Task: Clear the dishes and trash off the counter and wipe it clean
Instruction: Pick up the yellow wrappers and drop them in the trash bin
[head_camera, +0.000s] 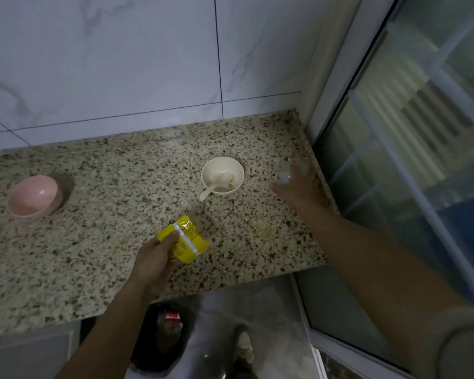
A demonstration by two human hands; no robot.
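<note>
- Head view: our left hand (153, 259) grips yellow wrapper (185, 239) above counter (93, 242) front edge, long axis toward white bowl (222, 175);
- right hand (298, 184) blurred at right edge, grip undeterminable.

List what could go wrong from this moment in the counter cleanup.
1. The right hand reaches, blurred, for something clear near the counter edge; it looks like a small cup, and a careless grab could knock it off.
2. The spoon handle sticks out over the white bowl rim, so lifting the bowl may tip it out.
3. The left hand is shut on the yellow wrapper; the orange stain beside it could get smeared.
</note>
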